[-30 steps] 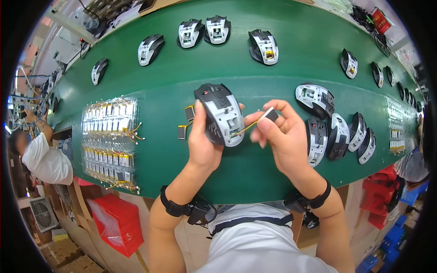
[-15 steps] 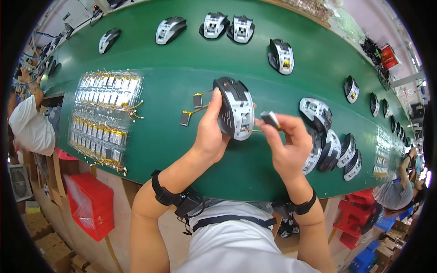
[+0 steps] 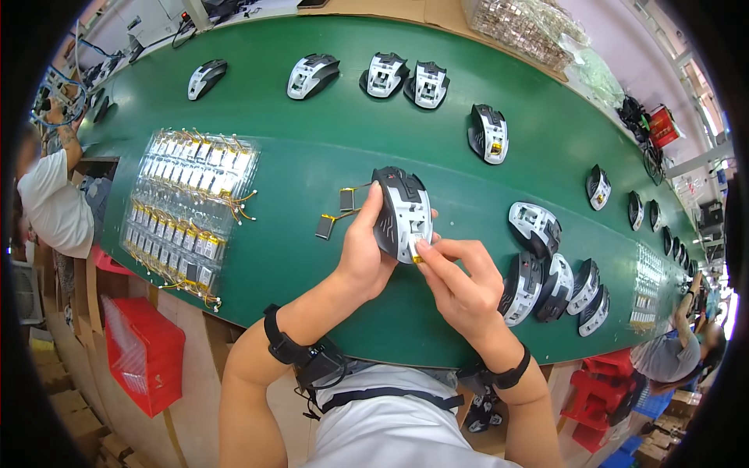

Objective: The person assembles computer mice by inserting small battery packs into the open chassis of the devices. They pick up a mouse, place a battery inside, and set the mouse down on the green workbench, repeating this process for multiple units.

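Small pale marks sit on the dark top of the computer mouse (image 3: 403, 210) at the centre of the frame, beside a tiny red spot, all too small to read. The battery packs in the clear plastic tray (image 3: 243, 162) at centre left carry pale faces whose print cannot be made out. A red package (image 3: 664, 126) at the upper right shows light lettering, too blurred to read.

Half a second ago, the lithium battery pack (image 3: 417, 259) hung in the fingers to the right of the mouse, its wire stretched across the gap. Now it is at the open compartment in the mouse's lower end, its yellow-taped edge showing; whether it is fully seated cannot be told. The right hand (image 3: 470, 290) has come leftward with it, thumb and fingertips narrowed together on the pack. The left hand (image 3: 365, 251) keeps its grip around the mouse's left side, thumb along the edge.

Two loose battery packs (image 3: 347, 200) lie just left of that hand, arranged as before. The mouse cluster (image 3: 556, 287) at centre right and the row of opened mice (image 3: 384, 76) across the top of the green workbench (image 3: 312, 160) also keep their arrangement.
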